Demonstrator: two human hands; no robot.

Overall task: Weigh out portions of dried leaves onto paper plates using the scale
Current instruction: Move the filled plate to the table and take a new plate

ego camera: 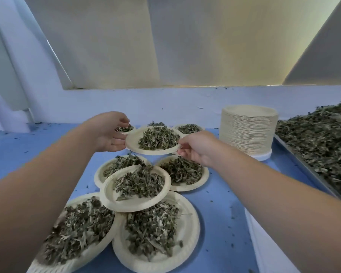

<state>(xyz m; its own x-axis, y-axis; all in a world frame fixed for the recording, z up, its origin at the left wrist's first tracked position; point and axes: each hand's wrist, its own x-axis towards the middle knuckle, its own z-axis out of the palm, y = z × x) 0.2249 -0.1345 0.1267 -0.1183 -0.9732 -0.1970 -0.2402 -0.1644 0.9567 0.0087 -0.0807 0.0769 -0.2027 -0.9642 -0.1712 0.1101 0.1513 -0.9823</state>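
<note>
A paper plate (133, 143) heaped with dried green leaves (158, 138) hangs above the blue table, held at both sides. My left hand (108, 133) supports its left rim with fingers under the edge. My right hand (195, 147) pinches its right rim. Below and around it lie several filled plates, overlapping: one in the middle (110, 196), two nearest me (189, 233), others behind. A tall stack of empty paper plates (248, 129) stands at the right on a white base (263, 156), possibly the scale.
A metal tray (303, 168) piled with loose dried leaves (319, 138) fills the right side. Leaf crumbs are scattered over the blue tabletop (220, 203). A pale wall and a slanted panel rise behind the table.
</note>
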